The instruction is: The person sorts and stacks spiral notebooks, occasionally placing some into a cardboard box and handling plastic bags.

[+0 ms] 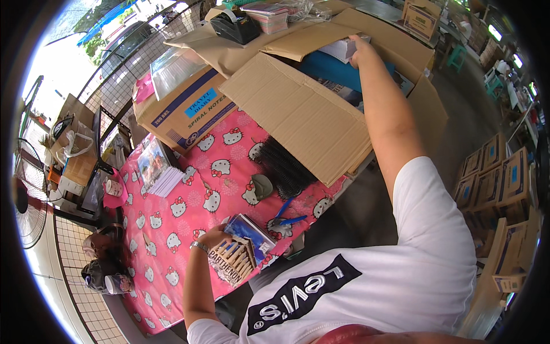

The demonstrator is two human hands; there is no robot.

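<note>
evidently both hands are busy well apart. the left hand (212, 236) lies at the near edge of the table on a glossy notebook with a blue-sky cover and a columned stone building (243, 252); its fingers are bent against the left side, though their tips are hidden, so i cannot tell how firmly they close. that touch probably keeps the notebook from sliding on the shiny pink cartoon-cat tablecloth (172, 275). the right hand (356, 53) reaches into an open brown cardboard carton (303, 109), fingers drawn in around the end of a thick white-edged stack of booklets (341, 50), which sits above a flat blue sheet (326, 66). blue-handled metal pliers (290, 219) and a bundle of black plastic coils (281, 166) lie between the hands, presumably kept within easy reach. as for writing, the notebook's cover bears large dark capitals, a closed brown carton (163, 123) wears a bright blue label (200, 103) beside dark printing, and white lettering fills the shirt's black patch (303, 295).
</note>
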